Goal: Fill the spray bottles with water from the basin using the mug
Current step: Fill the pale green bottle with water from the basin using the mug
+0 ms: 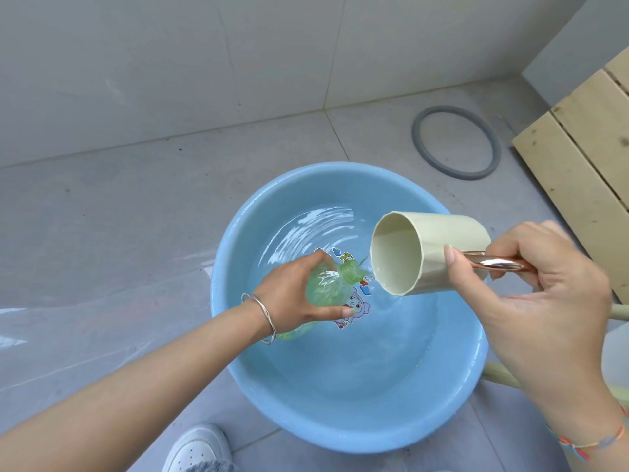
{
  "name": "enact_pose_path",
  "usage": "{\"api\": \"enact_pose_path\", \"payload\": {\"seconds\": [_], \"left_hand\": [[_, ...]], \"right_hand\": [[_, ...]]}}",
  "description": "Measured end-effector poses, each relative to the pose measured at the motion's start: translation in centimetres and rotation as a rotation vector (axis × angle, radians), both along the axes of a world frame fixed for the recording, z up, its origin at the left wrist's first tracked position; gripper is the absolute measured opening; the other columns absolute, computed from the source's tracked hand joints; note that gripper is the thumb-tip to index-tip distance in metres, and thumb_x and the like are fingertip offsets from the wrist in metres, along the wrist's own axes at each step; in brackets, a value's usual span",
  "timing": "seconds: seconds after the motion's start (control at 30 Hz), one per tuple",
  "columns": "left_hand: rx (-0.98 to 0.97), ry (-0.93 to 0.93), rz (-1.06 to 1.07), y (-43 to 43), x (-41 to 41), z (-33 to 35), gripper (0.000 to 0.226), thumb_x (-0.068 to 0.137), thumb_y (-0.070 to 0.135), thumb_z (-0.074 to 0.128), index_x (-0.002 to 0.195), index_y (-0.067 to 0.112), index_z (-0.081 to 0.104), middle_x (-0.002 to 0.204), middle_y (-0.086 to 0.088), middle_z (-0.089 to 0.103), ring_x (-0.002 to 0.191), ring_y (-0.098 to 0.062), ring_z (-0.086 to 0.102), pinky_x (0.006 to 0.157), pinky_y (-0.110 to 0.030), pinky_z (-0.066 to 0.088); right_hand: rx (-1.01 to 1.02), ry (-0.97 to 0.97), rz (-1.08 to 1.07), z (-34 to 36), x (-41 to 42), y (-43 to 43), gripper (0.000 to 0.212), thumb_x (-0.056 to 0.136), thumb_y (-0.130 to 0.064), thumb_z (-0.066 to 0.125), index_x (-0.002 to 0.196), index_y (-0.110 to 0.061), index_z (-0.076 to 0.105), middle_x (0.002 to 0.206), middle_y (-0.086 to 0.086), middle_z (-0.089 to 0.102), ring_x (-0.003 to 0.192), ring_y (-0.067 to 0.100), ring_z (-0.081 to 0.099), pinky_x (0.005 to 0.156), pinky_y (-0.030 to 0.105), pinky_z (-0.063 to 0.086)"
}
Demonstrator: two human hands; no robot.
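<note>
One translucent green spray bottle (325,284), uncapped, lies tilted in the left grip (292,294), fingers wrapped round it. One cream mug (408,257), tipped beside the bottle's neck, with the right grip (541,301) grasping its metallic handle (493,264). Below both is one blue basin (306,417) of water on grey tiled floor (102,216), with grey walls (136,63) behind.

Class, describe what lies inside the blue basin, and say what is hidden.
The basin holds clear water, with cartoon stickers on its bottom. The green bottle in the left hand covers part of the stickers; the tilted mug in the right hand hides some water.
</note>
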State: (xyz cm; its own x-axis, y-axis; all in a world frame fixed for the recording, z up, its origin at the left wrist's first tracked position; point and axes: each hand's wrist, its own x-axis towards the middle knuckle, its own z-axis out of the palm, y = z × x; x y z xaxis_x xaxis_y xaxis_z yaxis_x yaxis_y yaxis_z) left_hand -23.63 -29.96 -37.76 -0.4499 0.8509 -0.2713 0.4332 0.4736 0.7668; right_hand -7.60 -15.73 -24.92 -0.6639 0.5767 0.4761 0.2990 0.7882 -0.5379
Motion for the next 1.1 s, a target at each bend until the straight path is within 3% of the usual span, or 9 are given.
{"api": "enact_pose_path", "payload": {"seconds": [0.3, 0.73, 0.9, 1.1], "left_hand": [[-0.01, 0.001, 0.004, 0.0, 0.0, -0.2, 0.068, 0.065, 0.063, 0.075, 0.118, 0.028, 0.051, 0.109, 0.013, 0.061, 0.102, -0.015, 0.057, 0.089, -0.033, 0.046], [-0.016, 0.003, 0.004, 0.1, 0.2, 0.2, 0.067, 0.066, 0.061, 0.076, 0.12, 0.03, 0.049, 0.105, 0.015, 0.058, 0.101, -0.015, 0.055, 0.087, -0.031, 0.045], [-0.02, -0.008, 0.006, 0.1, 0.2, 0.1, 0.068, 0.066, 0.061, 0.076, 0.121, 0.03, 0.049, 0.109, 0.012, 0.061, 0.103, -0.016, 0.056, 0.089, -0.032, 0.045], [-0.024, 0.0, 0.002, 0.2, 0.2, 0.1, 0.069, 0.066, 0.061, 0.076, 0.121, 0.031, 0.049, 0.107, 0.017, 0.058, 0.102, -0.014, 0.056, 0.087, -0.029, 0.045]], "right_hand": [[0.087, -0.013, 0.012, 0.1, -0.3, -0.1, 0.033, 0.077, -0.016, 0.072, 0.058, -0.005, 0.047, 0.057, -0.001, 0.045, 0.063, 0.021, 0.036, 0.062, 0.037, 0.034], [0.235, -0.025, 0.081, -0.1, -0.6, -0.2, 0.032, 0.077, -0.013, 0.072, 0.057, -0.004, 0.049, 0.055, 0.004, 0.043, 0.064, 0.02, 0.028, 0.072, 0.025, 0.03], [0.311, -0.013, 0.144, -0.3, -0.9, -0.4, 0.032, 0.079, -0.013, 0.071, 0.057, -0.003, 0.051, 0.053, 0.005, 0.045, 0.064, 0.018, 0.029, 0.076, 0.026, 0.03], [0.403, -0.012, 0.214, -0.6, -1.4, -0.8, 0.033, 0.082, -0.013, 0.069, 0.055, -0.005, 0.051, 0.053, 0.003, 0.048, 0.064, 0.018, 0.032, 0.072, 0.028, 0.025]]}}
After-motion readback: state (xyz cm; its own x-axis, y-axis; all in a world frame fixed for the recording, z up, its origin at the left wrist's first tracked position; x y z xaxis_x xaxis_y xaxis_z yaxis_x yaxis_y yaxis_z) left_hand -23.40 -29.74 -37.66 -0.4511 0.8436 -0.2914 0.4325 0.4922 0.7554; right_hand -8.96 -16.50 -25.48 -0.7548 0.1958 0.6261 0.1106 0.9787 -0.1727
